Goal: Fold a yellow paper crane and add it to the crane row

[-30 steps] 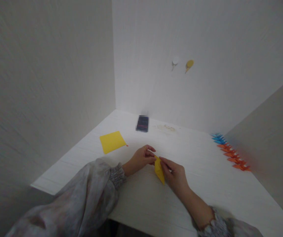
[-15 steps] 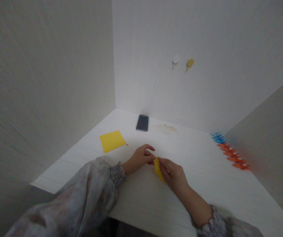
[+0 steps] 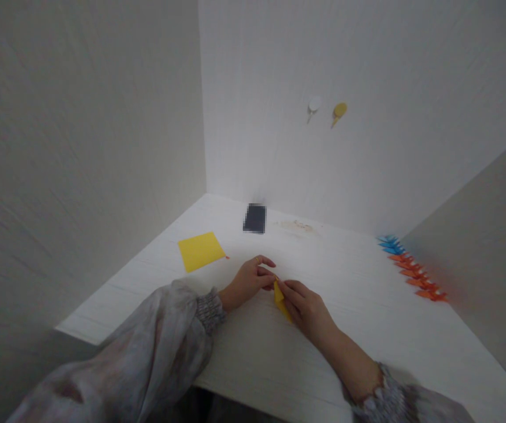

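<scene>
A small piece of folded yellow paper (image 3: 279, 298) is held between my two hands above the white table. My left hand (image 3: 253, 279) pinches its upper tip between thumb and finger, with the index finger lifted away and a ring on one finger. On the right side, my right hand (image 3: 306, 306) grips the paper's upper edge with thumb and fingertips. Its lower end points down toward me, partly hidden behind the right hand's fingers. A flat yellow sheet stack (image 3: 201, 251) lies to the left of my left hand.
On the right, a row of folded blue paper pieces (image 3: 391, 244) and orange ones (image 3: 416, 275) lines the table edge by the side wall. A dark blurred-out rectangle (image 3: 255, 218) is at the back. Two hooks, white (image 3: 314, 105) and yellow (image 3: 339, 110), stick to the back wall.
The right fingers have shifted slightly up and left toward the left fingertips. The folded yellow paper has turned a little, so a different facet faces me.
</scene>
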`<state>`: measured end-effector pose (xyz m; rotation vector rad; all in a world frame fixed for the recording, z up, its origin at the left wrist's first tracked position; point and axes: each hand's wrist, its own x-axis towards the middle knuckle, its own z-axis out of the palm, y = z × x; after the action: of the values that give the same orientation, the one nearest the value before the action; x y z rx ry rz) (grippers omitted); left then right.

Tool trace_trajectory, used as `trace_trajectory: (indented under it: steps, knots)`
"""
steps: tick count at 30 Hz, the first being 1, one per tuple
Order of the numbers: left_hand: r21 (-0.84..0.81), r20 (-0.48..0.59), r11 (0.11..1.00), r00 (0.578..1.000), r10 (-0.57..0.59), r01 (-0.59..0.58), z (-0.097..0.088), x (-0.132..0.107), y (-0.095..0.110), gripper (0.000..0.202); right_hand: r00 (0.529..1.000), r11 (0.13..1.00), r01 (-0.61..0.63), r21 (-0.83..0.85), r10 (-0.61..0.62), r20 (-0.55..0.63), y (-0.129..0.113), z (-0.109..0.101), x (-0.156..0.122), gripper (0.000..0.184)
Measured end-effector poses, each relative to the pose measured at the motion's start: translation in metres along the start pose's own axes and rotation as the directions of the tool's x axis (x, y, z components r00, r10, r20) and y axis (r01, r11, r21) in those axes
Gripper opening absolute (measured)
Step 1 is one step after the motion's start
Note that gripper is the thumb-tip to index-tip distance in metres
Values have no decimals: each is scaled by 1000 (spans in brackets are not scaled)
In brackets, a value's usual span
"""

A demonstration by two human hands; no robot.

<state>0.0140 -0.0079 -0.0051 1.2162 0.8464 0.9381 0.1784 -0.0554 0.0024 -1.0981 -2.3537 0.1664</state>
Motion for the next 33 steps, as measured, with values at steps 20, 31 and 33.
trace_trajectory:
  steps: [20, 31, 33]
  knots:
    - [41, 11, 998, 999, 46, -47, -2, 1, -1, 29, 1000, 988, -10, 151, 7, 17, -5, -1, -2, 39]
    - [443, -11, 860, 957, 289, -254, 0, -6, 7, 19, 888, 718, -387, 579, 459, 24, 0, 0, 7, 29]
    - [457, -9, 848, 952, 306, -268, 1, -7, 8, 18, 853, 615, -441, 654, 513, 92, 3, 3, 7, 30]
